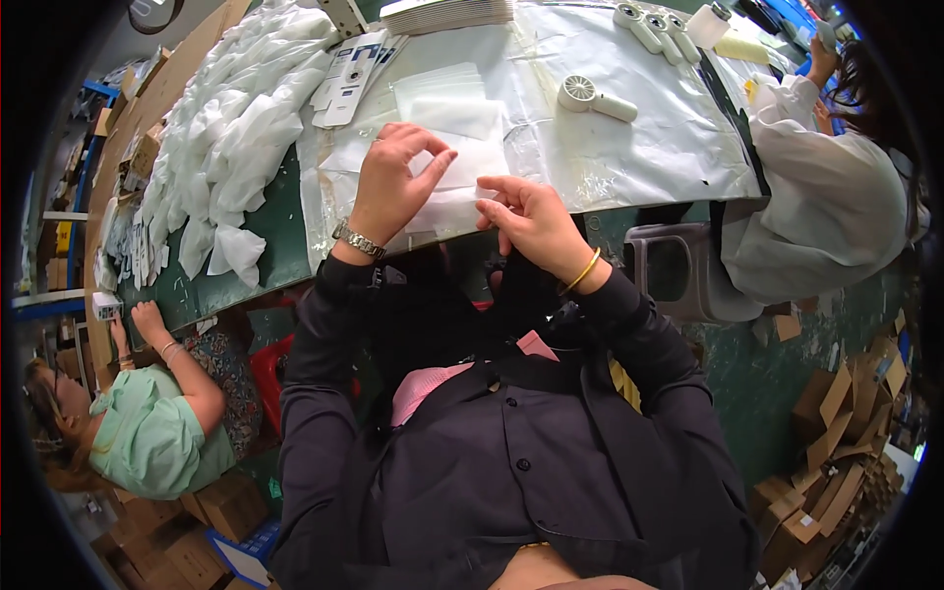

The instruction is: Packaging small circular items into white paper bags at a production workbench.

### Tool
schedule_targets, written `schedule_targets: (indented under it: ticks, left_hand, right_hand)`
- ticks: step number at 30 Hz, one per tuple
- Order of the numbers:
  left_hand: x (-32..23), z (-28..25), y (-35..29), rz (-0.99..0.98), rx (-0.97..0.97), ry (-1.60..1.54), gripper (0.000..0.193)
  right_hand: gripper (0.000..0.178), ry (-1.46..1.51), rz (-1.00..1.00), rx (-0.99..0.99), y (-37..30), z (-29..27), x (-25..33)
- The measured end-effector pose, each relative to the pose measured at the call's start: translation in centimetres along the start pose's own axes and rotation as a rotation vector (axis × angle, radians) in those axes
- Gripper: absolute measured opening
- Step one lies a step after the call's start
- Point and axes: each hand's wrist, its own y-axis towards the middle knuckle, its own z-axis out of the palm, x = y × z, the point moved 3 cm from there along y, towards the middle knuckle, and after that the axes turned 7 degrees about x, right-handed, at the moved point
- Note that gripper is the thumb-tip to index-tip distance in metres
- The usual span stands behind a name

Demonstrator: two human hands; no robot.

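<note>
My left hand (401,177), with a metal watch at its wrist, is raised over the near edge of the table. Its thumb and index fingertips come close together; whether anything thin is between them does not show. Across from it my right hand (534,221), with a yellow bangle, has its index finger stretched out and the thumb side apart, nothing visible in it. Thin translucent plastic bags (457,118) lie flat just beyond both hands. A white handheld fan (597,99) rests farther right on the white sheet (654,147) covering the table.
White soft pouches (241,108) heap at the left. Printed cartons (351,77) and a flat stack of cards (447,14) sit at the back. More white fans (657,31) stand back right. Co-workers sit left and right; a grey stool (678,261) is beside the right one.
</note>
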Motion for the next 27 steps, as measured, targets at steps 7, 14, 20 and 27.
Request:
schedule_targets:
  ticks: [7, 14, 20, 27]
  left_hand:
    - [0.2, 1.9, 2.3, 0.119, 0.077, 0.248, 0.021]
    - [3.9, 2.0, 6.1, 0.06, -0.094, 0.572, 0.035]
    - [-1.4, 2.1, 8.7, -0.167, 0.862, 0.403, 0.048]
    - [3.5, 3.4, 8.0, 0.159, 0.129, 0.386, 0.057]
  right_hand:
    - [0.037, -0.107, 0.057, -0.013, 0.0, -0.5, 0.3]
    - [0.034, -0.131, 0.035, -0.04, 0.2, -0.3, 0.0]
    - [0.033, -0.166, 0.01, -0.043, 0.2, -0.2, 0.0]
    - [0.029, -0.164, 0.016, -0.058, 0.0, 0.0, -0.4]
